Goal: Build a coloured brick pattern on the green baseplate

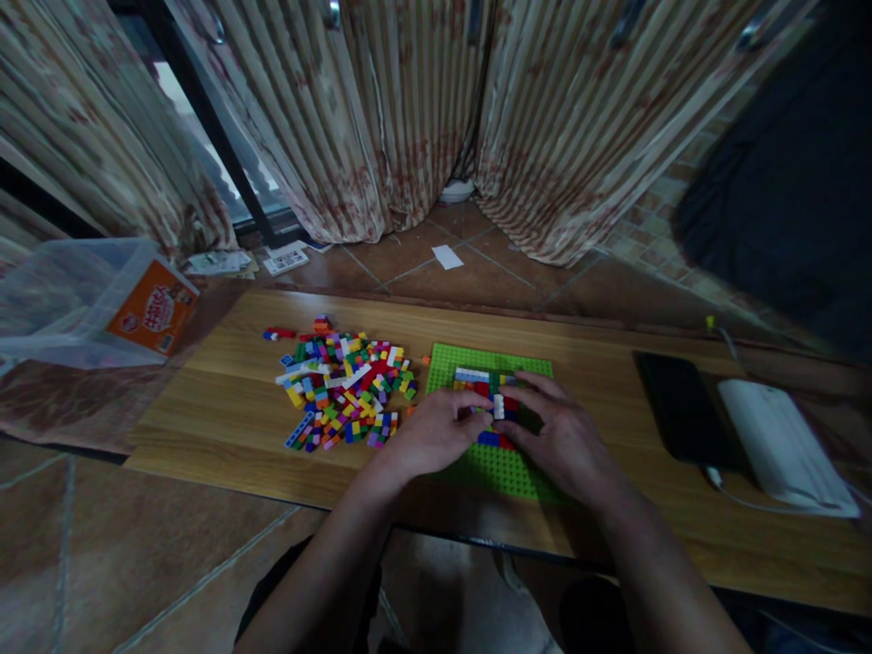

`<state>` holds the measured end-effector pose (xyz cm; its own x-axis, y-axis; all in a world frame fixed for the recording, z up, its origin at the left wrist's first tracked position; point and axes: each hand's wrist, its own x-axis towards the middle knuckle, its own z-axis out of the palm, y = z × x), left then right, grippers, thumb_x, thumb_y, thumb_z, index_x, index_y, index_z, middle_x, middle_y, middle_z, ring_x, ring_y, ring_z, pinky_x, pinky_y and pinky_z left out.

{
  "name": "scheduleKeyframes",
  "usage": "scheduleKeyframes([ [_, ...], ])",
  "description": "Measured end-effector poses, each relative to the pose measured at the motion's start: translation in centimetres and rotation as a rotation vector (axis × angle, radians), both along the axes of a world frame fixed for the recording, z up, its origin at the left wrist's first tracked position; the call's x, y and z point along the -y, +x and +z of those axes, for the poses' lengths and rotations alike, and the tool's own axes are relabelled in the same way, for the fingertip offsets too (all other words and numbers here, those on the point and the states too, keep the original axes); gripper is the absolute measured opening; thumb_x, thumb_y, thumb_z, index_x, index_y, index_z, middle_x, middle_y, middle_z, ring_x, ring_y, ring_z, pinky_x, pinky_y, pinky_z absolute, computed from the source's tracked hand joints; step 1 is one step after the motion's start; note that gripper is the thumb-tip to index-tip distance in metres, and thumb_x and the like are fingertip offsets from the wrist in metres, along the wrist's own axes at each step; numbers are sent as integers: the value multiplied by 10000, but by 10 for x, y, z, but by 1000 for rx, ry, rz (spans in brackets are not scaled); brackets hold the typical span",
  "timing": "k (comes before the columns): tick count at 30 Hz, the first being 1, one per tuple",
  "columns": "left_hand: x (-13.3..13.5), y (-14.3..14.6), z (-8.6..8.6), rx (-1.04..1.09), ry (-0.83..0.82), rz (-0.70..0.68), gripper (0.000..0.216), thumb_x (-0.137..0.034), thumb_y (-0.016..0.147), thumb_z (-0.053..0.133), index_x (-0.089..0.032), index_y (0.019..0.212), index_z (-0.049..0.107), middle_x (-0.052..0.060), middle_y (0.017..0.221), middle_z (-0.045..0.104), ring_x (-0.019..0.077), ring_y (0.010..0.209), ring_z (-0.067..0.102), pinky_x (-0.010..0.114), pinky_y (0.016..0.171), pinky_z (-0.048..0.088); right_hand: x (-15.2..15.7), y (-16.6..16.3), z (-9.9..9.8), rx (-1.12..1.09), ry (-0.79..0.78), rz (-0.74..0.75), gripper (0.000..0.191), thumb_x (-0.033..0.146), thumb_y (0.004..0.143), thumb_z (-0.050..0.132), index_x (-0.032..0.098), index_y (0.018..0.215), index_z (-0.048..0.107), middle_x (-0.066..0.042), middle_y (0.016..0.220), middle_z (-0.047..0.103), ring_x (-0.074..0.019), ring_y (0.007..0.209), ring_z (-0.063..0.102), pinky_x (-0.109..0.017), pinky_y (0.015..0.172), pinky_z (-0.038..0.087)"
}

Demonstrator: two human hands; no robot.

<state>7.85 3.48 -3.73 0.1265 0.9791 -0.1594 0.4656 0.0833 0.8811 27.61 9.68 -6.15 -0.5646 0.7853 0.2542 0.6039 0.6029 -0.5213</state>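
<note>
A green studded baseplate (pixel 508 472) lies on the wooden table, with an area of coloured toy bricks (pixel 471 374) built up on it. My left hand (pixel 436 434) reaches over its left side, thumb and forefinger pinched close together; what is between them, if anything, is hidden. From the right, my right hand (pixel 562 438) curves over the bricks. Its thumb and forefinger close around a small white brick (pixel 499 406), directly beside the left fingertips. Both hands cover part of the built bricks.
Left of the baseplate spreads a pile of loose coloured bricks (pixel 347 386). A clear plastic bin (pixel 82 300) with an orange label stands beyond the table's left end. A black phone (pixel 685 409) and a white power bank (pixel 777 445) with cables lie at the right.
</note>
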Motion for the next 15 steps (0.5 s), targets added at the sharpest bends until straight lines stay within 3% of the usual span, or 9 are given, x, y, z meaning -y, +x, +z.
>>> scheduleKeyframes([
  [7,1,0,-3,-25,22,1,350,-349,922,500,-190,1145,717,18,829,702,145,711,597,268,671,472,-2,-1,-2,-35,-32,12,304,350,843,669,236,1122,711,-128,1333,591,-303,1175,611,-518,1000,505],
  [15,3,3,-2,-46,38,8,353,-343,924,505,-189,1181,693,34,914,729,161,753,632,298,733,493,-1,-4,1,-84,-20,35,246,366,836,677,242,1046,708,-110,1302,600,-293,1160,616,-487,999,503],
])
